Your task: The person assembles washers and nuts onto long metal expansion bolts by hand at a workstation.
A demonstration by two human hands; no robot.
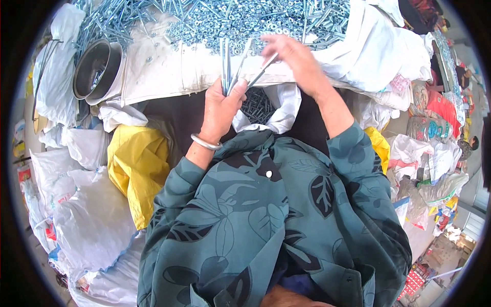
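Observation:
My left hand, a bangle at its wrist, is closed around several long metal bolts that fan out upward from its fingers. One bolt leans right, and its upper end reaches my right hand. The right fingers are smeared by motion, so whether they grip that bolt does not show. Just beyond both hands spreads a heap of small nuts and metal sleeves on a pale cloth. Below the hands, a white bag holds dark screws or bolts.
Long bolts are heaped at the far left. A dark metal bowl with a few pieces inside stands at the left edge. White sacks and yellow sacks crowd my left side; plastic bags lie at my right.

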